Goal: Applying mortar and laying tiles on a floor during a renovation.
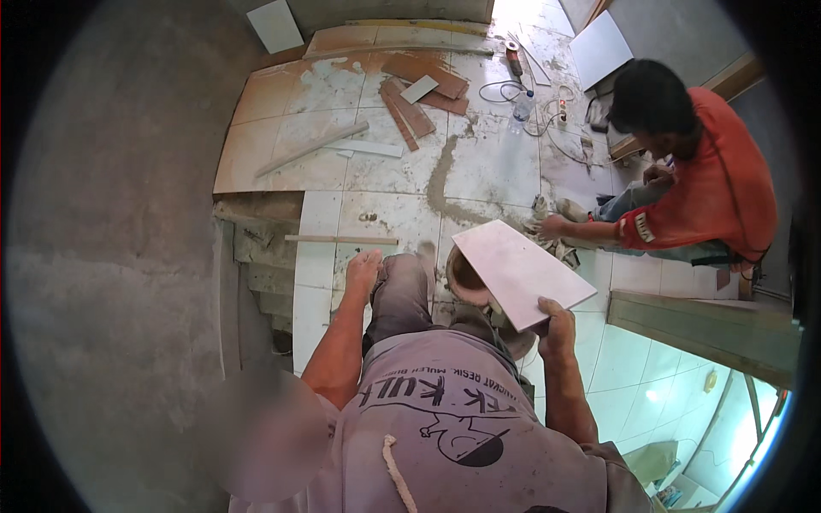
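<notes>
Tiled floor point(487, 171), held tile point(523, 275), container point(466, 282) partly hidden

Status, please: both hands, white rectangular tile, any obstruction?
Left hand beside left knee, apparently empty. Right hand grips white rectangular tile. Tile partly hides round brown container; orange-sleeved co-worker's hand close beyond.

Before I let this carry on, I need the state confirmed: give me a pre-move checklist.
1. Tile held: ok. The right hand grips the white tile at its near end.
2. Left hand free: ok. Nothing shows in the left hand.
3. Round bucket in full view: not ok. The tile hides part of the round bucket.
4. Gap to the co-worker's hand: cannot tell. It looks near the tile's far end.
5. Tile's underside: cannot tell. It faces away.
</notes>
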A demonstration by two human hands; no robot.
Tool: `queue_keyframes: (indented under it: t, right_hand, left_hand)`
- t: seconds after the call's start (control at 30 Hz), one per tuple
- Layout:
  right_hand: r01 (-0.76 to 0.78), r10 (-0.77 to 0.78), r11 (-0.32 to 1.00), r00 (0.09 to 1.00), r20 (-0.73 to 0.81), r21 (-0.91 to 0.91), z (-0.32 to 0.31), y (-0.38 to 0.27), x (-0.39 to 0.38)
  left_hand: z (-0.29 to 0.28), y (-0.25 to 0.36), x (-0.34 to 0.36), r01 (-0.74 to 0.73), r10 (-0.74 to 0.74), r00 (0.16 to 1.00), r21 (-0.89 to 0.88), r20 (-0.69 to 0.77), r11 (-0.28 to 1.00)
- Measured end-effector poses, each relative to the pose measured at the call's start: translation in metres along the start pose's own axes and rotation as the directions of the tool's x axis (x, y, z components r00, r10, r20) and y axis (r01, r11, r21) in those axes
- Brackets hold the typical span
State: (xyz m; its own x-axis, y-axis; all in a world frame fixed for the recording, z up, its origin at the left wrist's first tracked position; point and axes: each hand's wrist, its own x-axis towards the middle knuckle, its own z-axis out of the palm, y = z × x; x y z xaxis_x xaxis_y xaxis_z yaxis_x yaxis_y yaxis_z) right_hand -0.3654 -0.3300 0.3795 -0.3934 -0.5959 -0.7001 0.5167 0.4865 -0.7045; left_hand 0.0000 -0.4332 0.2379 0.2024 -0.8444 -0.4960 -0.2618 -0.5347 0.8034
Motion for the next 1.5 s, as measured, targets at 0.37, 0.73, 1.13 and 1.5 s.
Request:
queue_keyframes:
  t: [0.37, 0.73, 1.13, 1.5]
  right_hand:
    - [0.146, -0.148, 0.987, 0.988, 0.039, 0.064, 0.246, -0.091, 0.256]
    - [0.089, -0.101, 0.993, 0.98, 0.173, 0.072, 0.533, -0.103, 0.673]
    - [-0.031, -0.012, 0.981, 0.976, 0.219, 0.191, 0.587, -0.031, 0.859]
    - [-0.411, 0.421, 0.905, 0.902, -0.097, 0.11, 0.519, 0.115, 0.938]
  left_hand:
    - [0.12, 0.086, 0.292, -0.163, 0.164, 0.892, -0.04, 0.421, 0.986]
    - [0.229, 0.083, 0.452, 0.15, -0.23, 0.787, 0.184, 0.572, 0.971]
    - [0.235, 0.011, 0.508, 0.311, -0.387, 0.795, 0.235, 0.467, 0.921]
    - [0.248, 0.042, 0.54, 0.357, -0.467, 0.76, 0.311, 0.452, 0.881]
